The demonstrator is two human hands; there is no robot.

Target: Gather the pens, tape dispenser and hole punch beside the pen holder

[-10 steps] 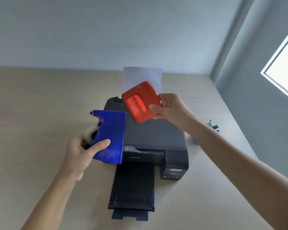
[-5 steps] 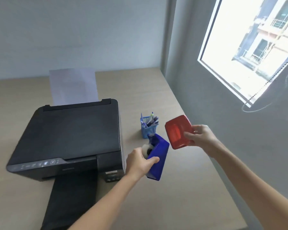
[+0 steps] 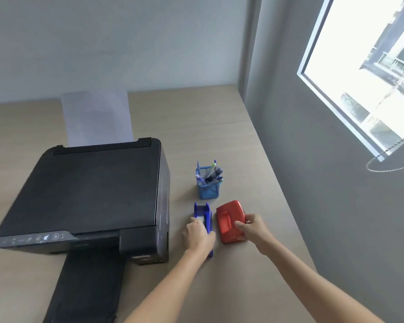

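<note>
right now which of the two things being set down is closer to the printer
The blue tape dispenser, under the left hand, sits between the printer and the red hole punch, which the right hand holds nearer the wall.

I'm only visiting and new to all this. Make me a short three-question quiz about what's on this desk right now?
1. True or false: the red hole punch lies on top of the printer.
2. Which hand grips the blue tape dispenser?
3. What does the blue mesh pen holder contain?

Key
1. False; it sits on the desk.
2. The left hand; the right hand grips the punch.
3. Pens.
</note>
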